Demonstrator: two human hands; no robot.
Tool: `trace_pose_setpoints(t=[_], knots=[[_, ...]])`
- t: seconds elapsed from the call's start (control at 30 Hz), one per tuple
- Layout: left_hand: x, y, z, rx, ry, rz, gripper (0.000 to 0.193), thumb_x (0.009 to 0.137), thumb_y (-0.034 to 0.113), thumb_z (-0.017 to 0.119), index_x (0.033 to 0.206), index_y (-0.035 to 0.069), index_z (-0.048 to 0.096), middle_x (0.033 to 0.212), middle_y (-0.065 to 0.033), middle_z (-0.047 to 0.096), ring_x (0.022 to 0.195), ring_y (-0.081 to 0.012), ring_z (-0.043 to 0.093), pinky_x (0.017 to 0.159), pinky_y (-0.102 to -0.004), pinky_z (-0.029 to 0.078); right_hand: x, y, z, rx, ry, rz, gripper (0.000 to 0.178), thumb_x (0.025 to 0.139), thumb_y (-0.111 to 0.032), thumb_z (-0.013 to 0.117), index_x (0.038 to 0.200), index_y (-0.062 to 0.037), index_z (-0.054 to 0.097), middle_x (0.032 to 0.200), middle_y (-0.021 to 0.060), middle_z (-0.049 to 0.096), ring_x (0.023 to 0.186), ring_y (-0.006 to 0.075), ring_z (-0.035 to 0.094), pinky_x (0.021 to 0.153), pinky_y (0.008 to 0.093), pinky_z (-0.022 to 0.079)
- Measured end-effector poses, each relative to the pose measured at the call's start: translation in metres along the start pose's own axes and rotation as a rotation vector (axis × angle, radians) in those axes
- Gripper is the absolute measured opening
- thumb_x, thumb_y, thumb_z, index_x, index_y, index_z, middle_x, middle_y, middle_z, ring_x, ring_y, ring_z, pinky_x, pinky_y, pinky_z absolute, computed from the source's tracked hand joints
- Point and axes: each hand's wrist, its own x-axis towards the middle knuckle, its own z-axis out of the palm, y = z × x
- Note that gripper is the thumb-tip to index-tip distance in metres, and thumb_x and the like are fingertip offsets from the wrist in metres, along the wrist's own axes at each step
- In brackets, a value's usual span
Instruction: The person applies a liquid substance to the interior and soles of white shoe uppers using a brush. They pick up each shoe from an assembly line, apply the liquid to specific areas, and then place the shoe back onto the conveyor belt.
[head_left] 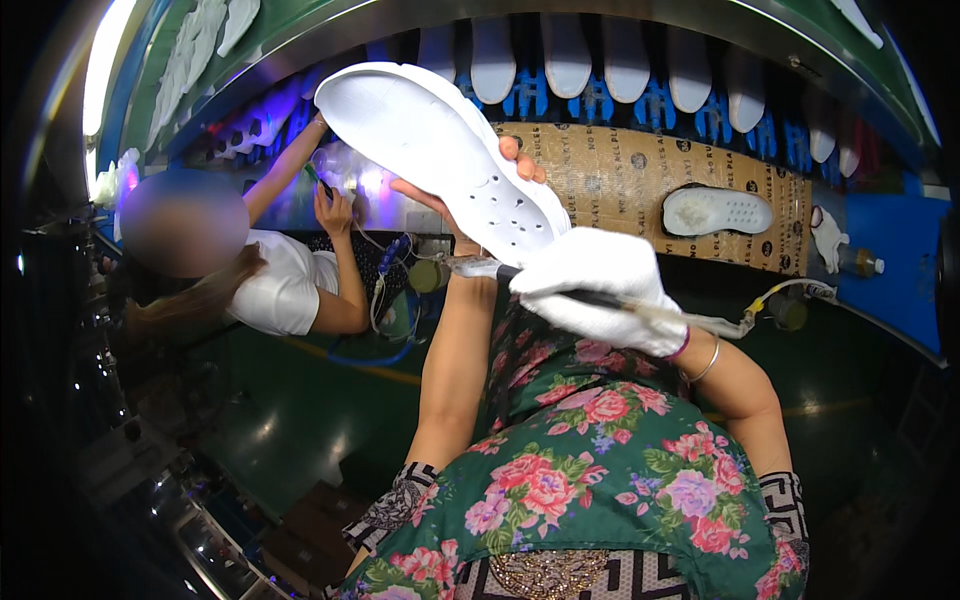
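Note:
My bare left hand (521, 162) grips a white shoe sole (415, 125) by its edges, lifted above the bench and tilted, with its hollow side facing me. Small dark holes dot the narrower end. In a white glove, my right hand (597, 283) is closed around a brush (487, 267) with a dark handle. The brush head lies close to the lower edge of the sole; whether it touches cannot be made out. A pale hose (705, 323) runs from the brush to a yellow fitting (750, 318) on the right.
Another white sole (720, 211) lies on the bench's brown printed covering (620, 165). Behind it, several soles stand on blue holders (592, 97) along a line. A glove (827, 240) and a bottle (862, 262) sit at the right. A co-worker (285, 280) works on the left.

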Motion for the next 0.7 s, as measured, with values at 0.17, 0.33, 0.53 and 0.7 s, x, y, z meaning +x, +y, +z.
trace_pose_setpoints(t=[0.17,0.33,0.53,0.7], knots=[[0.002,0.012,-0.008,0.113,0.057,0.001,0.127,0.052,0.101,0.045,0.119,-0.007,0.049,0.105,-0.0215,0.059,0.101,-0.036,0.06,0.08,-0.0456,0.055,0.001,0.012,-0.004,-0.282,0.05,-0.109,0.025,0.076,-0.005,0.075,0.1,-0.0093,0.072,0.091,0.0088,0.071,0.08,0.026,0.07,0.072,0.0329,0.056],[0.004,0.029,0.002,0.156,0.103,-0.133,0.129,0.053,0.101,0.041,0.123,-0.007,0.048,0.101,-0.0229,0.062,0.089,-0.0348,0.065,0.075,-0.0477,0.057,-0.006,0.001,0.001,0.072,-0.086,0.098,0.022,0.076,-0.003,0.077,0.098,-0.0069,0.074,0.093,0.0092,0.072,0.082,0.0233,0.071,0.072,0.0311,0.055],[0.016,0.035,0.012,0.29,0.212,-0.167,0.121,0.065,0.097,0.036,0.131,-0.003,0.048,0.1,-0.0248,0.063,0.085,-0.0346,0.069,0.064,-0.0436,0.062,-0.014,0.017,0.011,-0.34,-0.083,-0.13,0.029,0.074,-0.003,0.075,0.103,-0.0083,0.069,0.09,0.0125,0.07,0.078,0.028,0.07,0.066,0.0347,0.057],[0.014,0.047,0.007,0.449,0.265,-0.357,0.117,0.064,0.09,0.051,0.138,0.001,0.045,0.103,-0.0249,0.065,0.085,-0.0375,0.069,0.067,-0.0465,0.062,-0.007,0.0,0.007,0.032,-0.114,0.095,0.018,0.077,-0.003,0.075,0.094,-0.0079,0.072,0.088,0.0084,0.071,0.08,0.0241,0.07,0.072,0.0323,0.056]])
